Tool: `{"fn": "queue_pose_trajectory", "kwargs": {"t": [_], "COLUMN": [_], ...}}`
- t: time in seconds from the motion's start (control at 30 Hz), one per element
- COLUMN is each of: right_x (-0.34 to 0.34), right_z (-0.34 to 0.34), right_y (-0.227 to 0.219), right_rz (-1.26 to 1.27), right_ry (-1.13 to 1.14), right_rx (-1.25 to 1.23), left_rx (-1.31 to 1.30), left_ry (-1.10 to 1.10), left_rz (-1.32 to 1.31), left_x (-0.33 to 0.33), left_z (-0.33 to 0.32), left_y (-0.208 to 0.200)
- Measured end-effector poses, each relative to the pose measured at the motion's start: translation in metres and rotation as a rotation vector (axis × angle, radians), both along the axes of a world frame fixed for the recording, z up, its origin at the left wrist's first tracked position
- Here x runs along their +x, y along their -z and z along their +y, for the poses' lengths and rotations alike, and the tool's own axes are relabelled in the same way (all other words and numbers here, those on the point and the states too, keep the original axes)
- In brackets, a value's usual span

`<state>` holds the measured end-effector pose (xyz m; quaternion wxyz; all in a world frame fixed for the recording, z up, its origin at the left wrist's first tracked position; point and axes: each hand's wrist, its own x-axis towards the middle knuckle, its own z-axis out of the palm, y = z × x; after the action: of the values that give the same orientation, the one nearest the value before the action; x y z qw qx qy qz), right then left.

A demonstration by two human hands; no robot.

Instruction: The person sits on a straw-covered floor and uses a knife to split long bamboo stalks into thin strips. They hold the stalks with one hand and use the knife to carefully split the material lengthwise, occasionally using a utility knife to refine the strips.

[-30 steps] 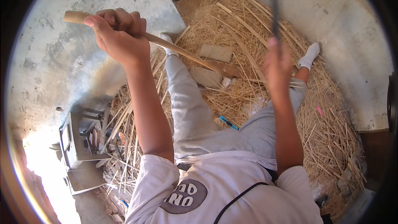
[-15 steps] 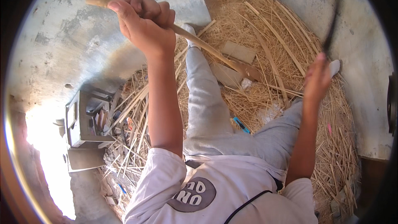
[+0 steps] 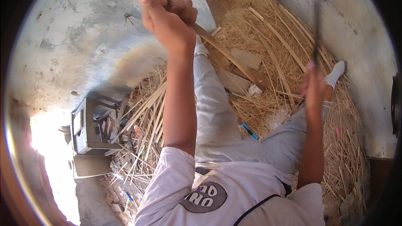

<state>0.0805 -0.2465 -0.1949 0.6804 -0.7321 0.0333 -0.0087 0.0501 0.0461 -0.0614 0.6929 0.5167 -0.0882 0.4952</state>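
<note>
At far left, bright light fills an opening point(image 3: 56, 167) beside a weathered grey wall point(image 3: 83, 42). Next to it, a dark, box-like stand point(image 3: 84, 132) has odds and ends inside. To its right, pale split strips point(image 3: 142, 119) lie in a loose heap on the floor.

Further right, the person's left hand point(image 3: 169, 19) is raised in front of the wall, its fingers wrapped firmly around a long, pale brown pole point(image 3: 226, 53). A short length of the pole sticks out past the thumb at upper left; the rest slopes down to the right, its lower end at a brown block point(image 3: 261, 78) on the floor. Whether the two touch is unclear.

In the middle, the person's legs in grey trousers point(image 3: 213, 100) are spread apart below the hem of a white shirt point(image 3: 251, 180). A blue, pen-shaped object point(image 3: 250, 131) lies between the legs. Beyond, straw-like shavings and longer strips cover the floor.

At right, the right hand point(image 3: 313, 83), slightly blurred, grasps a long, dark, narrow tool point(image 3: 317, 29) pointing upward, well apart from the pole. Just beside this hand is a foot in a white sock point(image 3: 335, 74); lower down lies a pink scrap point(image 3: 337, 132).
</note>
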Motion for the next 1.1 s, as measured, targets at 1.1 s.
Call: {"fn": "queue_pose_trajectory", "kwargs": {"t": [1.1], "right_x": [-0.004], "right_z": [-0.019], "right_y": [0.050], "right_rz": [-0.316], "right_ry": [0.326], "right_rx": [0.512], "left_rx": [0.104], "left_ry": [0.127], "left_rz": [0.022], "left_x": [-0.002], "left_z": [-0.077], "left_y": [-0.016]}}
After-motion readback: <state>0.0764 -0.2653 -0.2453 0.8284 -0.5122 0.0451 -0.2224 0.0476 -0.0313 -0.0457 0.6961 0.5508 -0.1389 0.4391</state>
